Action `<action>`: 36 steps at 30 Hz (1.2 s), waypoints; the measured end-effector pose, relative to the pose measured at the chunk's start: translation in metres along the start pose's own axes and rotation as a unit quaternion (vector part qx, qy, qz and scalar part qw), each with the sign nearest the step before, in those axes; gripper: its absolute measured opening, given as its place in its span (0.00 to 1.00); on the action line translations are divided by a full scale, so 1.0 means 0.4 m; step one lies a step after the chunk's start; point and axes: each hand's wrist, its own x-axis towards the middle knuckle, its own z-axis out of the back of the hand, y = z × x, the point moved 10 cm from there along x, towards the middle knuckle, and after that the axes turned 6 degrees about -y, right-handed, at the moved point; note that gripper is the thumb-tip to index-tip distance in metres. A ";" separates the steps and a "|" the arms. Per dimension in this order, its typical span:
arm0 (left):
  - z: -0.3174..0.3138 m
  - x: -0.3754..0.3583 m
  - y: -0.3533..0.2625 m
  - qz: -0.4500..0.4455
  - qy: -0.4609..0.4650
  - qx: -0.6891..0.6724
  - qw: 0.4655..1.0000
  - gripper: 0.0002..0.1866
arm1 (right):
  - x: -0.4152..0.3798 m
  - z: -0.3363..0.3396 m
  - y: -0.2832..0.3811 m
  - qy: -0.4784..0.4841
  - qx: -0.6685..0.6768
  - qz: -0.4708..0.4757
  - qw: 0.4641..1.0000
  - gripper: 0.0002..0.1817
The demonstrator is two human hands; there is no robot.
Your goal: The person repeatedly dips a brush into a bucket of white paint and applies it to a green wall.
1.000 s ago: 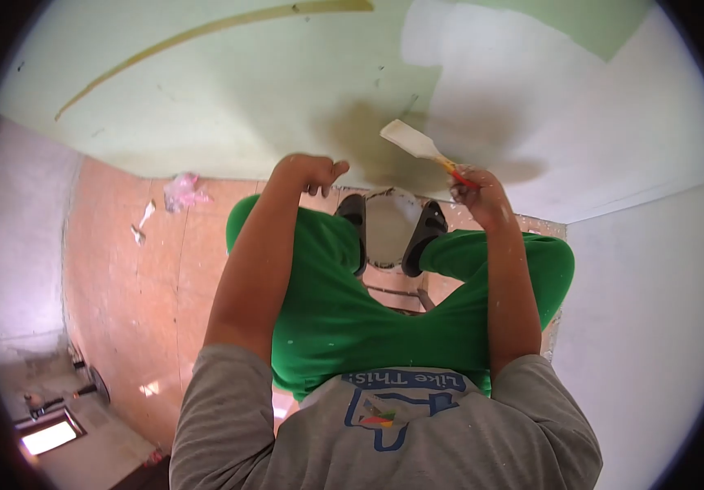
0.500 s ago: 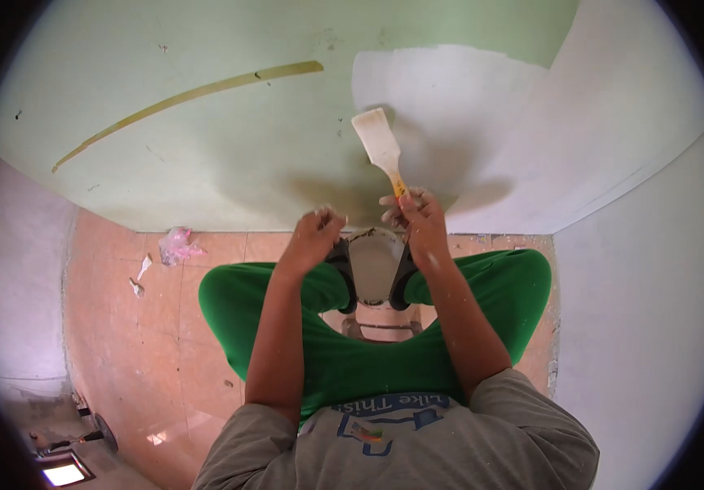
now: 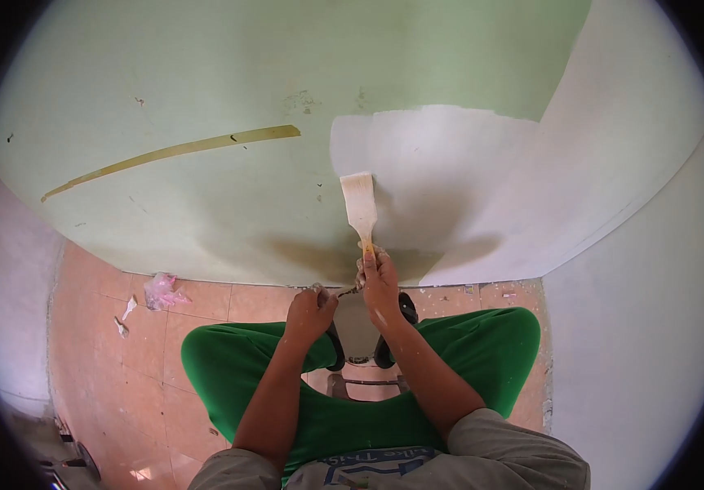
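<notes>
My right hand (image 3: 377, 282) is closed around the handle of a flat paintbrush (image 3: 359, 202), its pale bristles pointing up in front of the wall. The bristles overlap the lower left part of a white painted patch (image 3: 441, 151) on the green wall (image 3: 229, 73). Near it, my left hand (image 3: 312, 310) has its fingers curled in; I cannot tell what they hold. A paint-smeared container (image 3: 361, 331) sits between my legs, just below both hands, its far rim partly behind my right hand.
A strip of yellowish tape (image 3: 180, 155) runs along the wall at left. On the tiled floor (image 3: 144, 367) lie a crumpled plastic bag (image 3: 163, 291) and two small white-smeared things (image 3: 130, 308). A pale wall (image 3: 629, 343) stands close on the right.
The view has tilted up, so wall and floor sit lower. My right hand has come left, closer to my left hand, and the paintbrush points more straight up.
</notes>
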 end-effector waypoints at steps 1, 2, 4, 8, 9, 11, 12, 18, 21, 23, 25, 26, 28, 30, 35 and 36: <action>-0.011 0.001 -0.004 -0.003 0.012 0.031 0.999 0.14 | 0.001 -0.001 -0.006 0.002 0.009 -0.012 1.000 0.16; -0.018 0.004 -0.006 -0.002 0.014 0.031 0.999 0.14 | 0.001 -0.001 -0.008 0.001 0.009 -0.013 1.000 0.16; -0.041 0.011 -0.001 0.010 0.043 0.025 0.999 0.14 | 0.001 0.007 -0.020 -0.007 0.008 -0.009 1.000 0.16; -0.040 0.018 0.009 0.016 0.047 0.040 0.998 0.14 | -0.010 0.035 -0.052 -0.047 -0.025 0.021 0.998 0.15; -0.036 0.017 0.013 0.020 0.043 0.042 0.998 0.14 | -0.018 0.036 -0.038 -0.047 -0.057 0.062 0.995 0.14; -0.035 0.014 0.025 0.029 0.041 0.045 0.998 0.14 | -0.028 0.038 -0.031 -0.047 -0.091 0.099 0.990 0.13; -0.035 0.012 0.027 0.033 0.041 0.035 0.998 0.14 | -0.032 0.029 -0.025 -0.038 -0.081 0.086 0.992 0.14; -0.022 0.003 0.038 0.037 0.046 0.023 0.998 0.14 | -0.006 -0.025 0.019 -0.027 -0.035 0.083 0.996 0.15; -0.017 0.003 0.044 0.032 0.042 0.021 0.998 0.13 | 0.011 -0.033 0.021 -0.033 -0.035 0.086 0.995 0.15; -0.013 0.001 0.053 0.030 0.041 0.022 0.998 0.13 | 0.018 -0.034 0.004 -0.038 -0.016 0.065 0.997 0.15; 0.003 -0.003 0.056 0.022 0.029 0.027 0.999 0.11 | 0.020 -0.029 0.008 -0.058 -0.048 0.102 0.992 0.13; 0.006 -0.007 0.060 0.023 0.033 0.031 0.999 0.11 | 0.022 -0.025 0.000 -0.062 -0.045 0.098 0.992 0.13; 0.020 -0.010 0.054 0.036 0.024 0.016 0.999 0.11 | 0.022 -0.014 -0.019 -0.071 -0.049 0.069 0.994 0.13; 0.025 -0.011 0.042 0.041 0.025 0.014 0.999 0.11 | 0.017 0.001 -0.035 -0.083 -0.067 0.063 0.992 0.13; 0.024 -0.015 0.030 0.039 0.025 0.016 0.999 0.11 | -0.007 0.020 -0.070 -0.096 -0.076 0.048 0.991 0.13; 0.025 -0.016 0.022 0.024 0.019 0.015 0.999 0.11 | -0.020 0.018 -0.065 -0.091 -0.062 0.053 0.992 0.13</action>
